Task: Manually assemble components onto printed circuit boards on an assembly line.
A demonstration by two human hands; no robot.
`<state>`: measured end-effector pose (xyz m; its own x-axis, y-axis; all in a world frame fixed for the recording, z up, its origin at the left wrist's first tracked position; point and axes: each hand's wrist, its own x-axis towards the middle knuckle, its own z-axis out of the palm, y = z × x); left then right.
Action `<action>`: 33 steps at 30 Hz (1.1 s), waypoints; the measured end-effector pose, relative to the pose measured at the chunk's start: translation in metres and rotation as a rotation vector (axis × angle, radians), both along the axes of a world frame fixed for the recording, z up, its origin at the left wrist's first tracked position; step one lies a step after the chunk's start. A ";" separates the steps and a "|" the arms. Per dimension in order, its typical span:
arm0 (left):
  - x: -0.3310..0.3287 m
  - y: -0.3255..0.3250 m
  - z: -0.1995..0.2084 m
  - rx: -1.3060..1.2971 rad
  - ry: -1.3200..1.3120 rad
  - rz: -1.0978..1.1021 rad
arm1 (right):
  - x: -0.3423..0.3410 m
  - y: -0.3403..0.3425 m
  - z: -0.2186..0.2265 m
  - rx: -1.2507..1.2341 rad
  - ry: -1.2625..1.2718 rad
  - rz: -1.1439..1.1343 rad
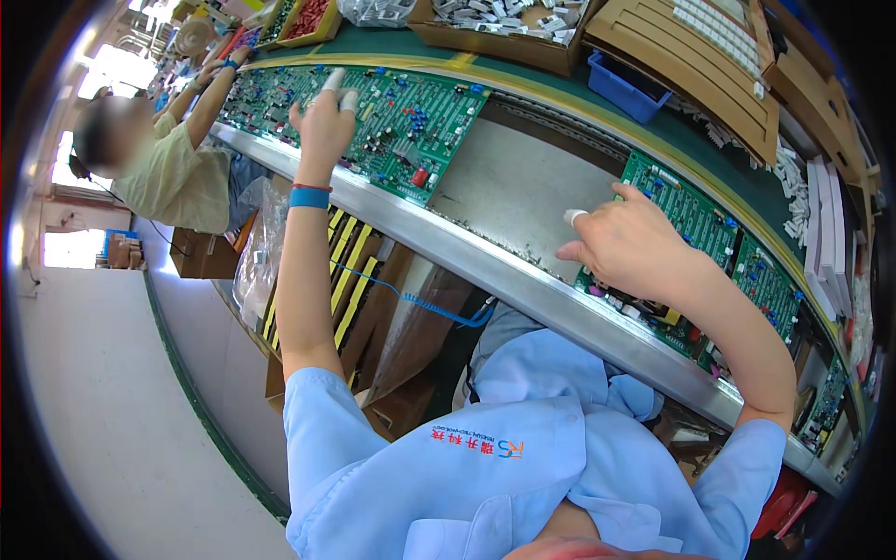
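Left hand (325,126), right hand (644,245): both thumb and fingers apart, over green boards (446,112) beyond metal rail (467,247). Careless drag could bend components (420,176).

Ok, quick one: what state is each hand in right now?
Left hand: open, nothing visibly held, over a green board.
Right hand: loosely open, nothing visibly held, over another green board.

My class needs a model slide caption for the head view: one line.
Left hand at one green circuit board, right hand at another board, with a grey surface between them.
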<state>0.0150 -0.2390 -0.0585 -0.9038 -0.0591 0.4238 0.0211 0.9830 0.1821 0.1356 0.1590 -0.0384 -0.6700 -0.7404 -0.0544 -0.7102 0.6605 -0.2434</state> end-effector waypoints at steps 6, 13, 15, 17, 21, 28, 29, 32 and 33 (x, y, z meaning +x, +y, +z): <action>-0.018 -0.006 -0.028 -0.254 -0.071 0.072 | 0.003 0.016 -0.005 -0.015 0.011 -0.046; -0.025 0.004 -0.031 -0.334 -0.204 0.042 | 0.018 0.041 0.005 0.094 -0.183 -0.128; -0.025 -0.016 -0.045 -0.329 -0.096 -0.067 | 0.026 0.050 0.002 0.056 -0.153 -0.140; -0.025 -0.015 -0.047 -0.248 -0.141 -0.053 | 0.035 0.061 0.003 0.072 -0.124 -0.200; -0.013 0.000 -0.037 -0.224 -0.125 -0.080 | 0.049 0.076 0.003 0.039 -0.067 -0.247; 0.019 0.083 -0.024 -0.242 -0.159 -0.250 | 0.081 0.119 -0.013 0.096 0.035 -0.450; 0.028 0.099 -0.015 -0.261 -0.203 -0.266 | 0.084 0.125 -0.015 0.103 0.049 -0.492; 0.052 0.139 -0.005 -0.175 -0.159 -0.451 | 0.093 0.143 -0.018 0.123 0.107 -0.549; 0.058 0.149 0.000 -0.173 -0.207 -0.462 | 0.094 0.147 -0.019 0.150 0.116 -0.588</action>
